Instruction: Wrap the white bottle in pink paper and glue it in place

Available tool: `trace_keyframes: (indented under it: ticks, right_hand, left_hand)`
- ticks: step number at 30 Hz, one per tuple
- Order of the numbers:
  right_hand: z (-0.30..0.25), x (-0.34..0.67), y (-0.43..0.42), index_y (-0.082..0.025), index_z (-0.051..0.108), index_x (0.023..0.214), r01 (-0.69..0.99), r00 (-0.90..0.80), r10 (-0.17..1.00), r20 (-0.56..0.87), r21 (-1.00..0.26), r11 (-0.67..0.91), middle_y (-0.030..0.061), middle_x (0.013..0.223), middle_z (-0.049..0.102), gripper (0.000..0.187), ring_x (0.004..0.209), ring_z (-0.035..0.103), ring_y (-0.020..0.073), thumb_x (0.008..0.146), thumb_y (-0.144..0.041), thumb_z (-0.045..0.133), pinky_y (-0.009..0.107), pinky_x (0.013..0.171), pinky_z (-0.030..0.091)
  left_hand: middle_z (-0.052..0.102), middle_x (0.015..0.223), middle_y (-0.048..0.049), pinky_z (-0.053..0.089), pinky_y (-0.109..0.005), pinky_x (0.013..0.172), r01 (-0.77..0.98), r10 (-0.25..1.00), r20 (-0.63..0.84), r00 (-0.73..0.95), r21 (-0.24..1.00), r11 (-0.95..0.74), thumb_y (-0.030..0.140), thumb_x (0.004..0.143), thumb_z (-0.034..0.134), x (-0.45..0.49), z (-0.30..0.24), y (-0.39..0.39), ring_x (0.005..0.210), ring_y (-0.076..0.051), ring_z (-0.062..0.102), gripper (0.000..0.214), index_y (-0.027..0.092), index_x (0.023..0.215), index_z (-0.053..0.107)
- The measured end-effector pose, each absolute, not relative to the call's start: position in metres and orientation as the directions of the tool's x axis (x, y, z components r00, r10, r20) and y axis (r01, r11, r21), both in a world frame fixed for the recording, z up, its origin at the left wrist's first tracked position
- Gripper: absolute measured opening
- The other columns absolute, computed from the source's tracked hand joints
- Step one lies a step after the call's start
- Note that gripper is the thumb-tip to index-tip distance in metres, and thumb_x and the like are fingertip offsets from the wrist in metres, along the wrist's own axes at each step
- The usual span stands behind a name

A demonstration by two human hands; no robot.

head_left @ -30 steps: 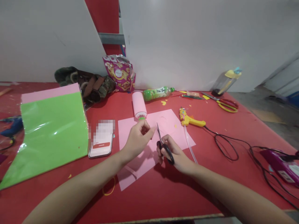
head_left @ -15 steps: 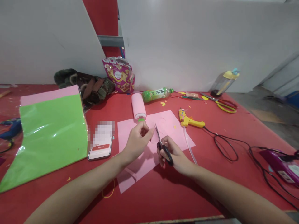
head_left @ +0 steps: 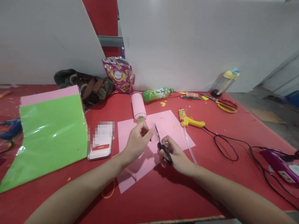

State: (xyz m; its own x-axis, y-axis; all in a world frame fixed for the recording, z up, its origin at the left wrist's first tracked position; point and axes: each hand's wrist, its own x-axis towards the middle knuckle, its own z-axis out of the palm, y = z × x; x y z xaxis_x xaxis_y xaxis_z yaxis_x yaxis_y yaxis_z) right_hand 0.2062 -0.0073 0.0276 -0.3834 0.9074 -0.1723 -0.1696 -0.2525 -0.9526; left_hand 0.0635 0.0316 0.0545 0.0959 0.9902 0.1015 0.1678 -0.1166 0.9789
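Observation:
My left hand point(head_left: 137, 138) is closed in a pinch above a pink sheet point(head_left: 168, 123); whatever its fingertips hold is too small to make out. My right hand point(head_left: 177, 157) grips black-handled scissors point(head_left: 166, 153), their blades pointing up and away, just right of the left fingertips. The pink sheet lies flat on the red table point(head_left: 158, 199) beneath both hands. Beyond the left hand, a bottle wrapped in pink point(head_left: 138, 105) lies on its side, its green cap towards me.
On the left are a phone point(head_left: 101, 143) and a green sheet pack point(head_left: 53, 130). A yellow glue gun point(head_left: 190, 121) with a trailing black cable sits right of the sheet. Behind lie a green bottle point(head_left: 156, 95), a snack bag point(head_left: 119, 76) and larger scissors point(head_left: 226, 105).
The scissors in my right hand have shifted very slightly to the left. My left hand and the things on the table look the same.

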Motion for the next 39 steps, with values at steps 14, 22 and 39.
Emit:
trace_keyframes:
  ticks: [14, 22, 39]
  right_hand:
    - [0.030, 0.206, -0.007, -0.022, 0.031, 0.071, -0.151, -0.358, 0.915, -0.185, -0.956, -0.252, -0.0141, 0.049, 0.039, 0.025, 0.034, 0.047, 0.0049, 0.068, -0.022, 0.055, 0.015, 0.034, 0.029]
    - [0.027, 0.207, -0.003, -0.022, 0.030, 0.071, -0.190, -0.314, 0.932, -0.179, -0.950, -0.246, -0.0150, 0.046, 0.037, 0.028, 0.029, 0.043, 0.0041, 0.067, -0.021, 0.058, 0.013, 0.031, 0.027]
    - [0.020, 0.210, -0.003, -0.025, 0.031, 0.081, -0.385, -0.410, 0.911, -0.041, -0.898, -0.214, -0.0075, 0.062, 0.043, 0.027, 0.043, 0.042, 0.0055, 0.076, -0.041, 0.053, 0.018, 0.038, 0.032]
  left_hand:
    - [0.038, 0.049, 0.0073, 0.032, -0.020, 0.047, 0.152, 0.991, 0.090, 0.097, 0.983, -0.104, 0.019, 0.074, 0.049, 0.064, 0.056, 0.031, 0.046, -0.006, 0.039, 0.025, 0.019, 0.056, 0.032]
    - [0.038, 0.050, 0.0072, 0.032, -0.020, 0.047, 0.150, 0.989, 0.106, 0.106, 0.981, -0.121, 0.021, 0.075, 0.050, 0.064, 0.052, 0.032, 0.046, -0.006, 0.038, 0.025, 0.019, 0.057, 0.032]
    - [0.043, 0.056, 0.0050, 0.036, -0.023, 0.054, 0.125, 0.987, 0.071, 0.142, 0.988, -0.089, 0.028, 0.077, 0.049, 0.063, 0.050, 0.035, 0.053, -0.009, 0.043, 0.020, 0.018, 0.063, 0.037]
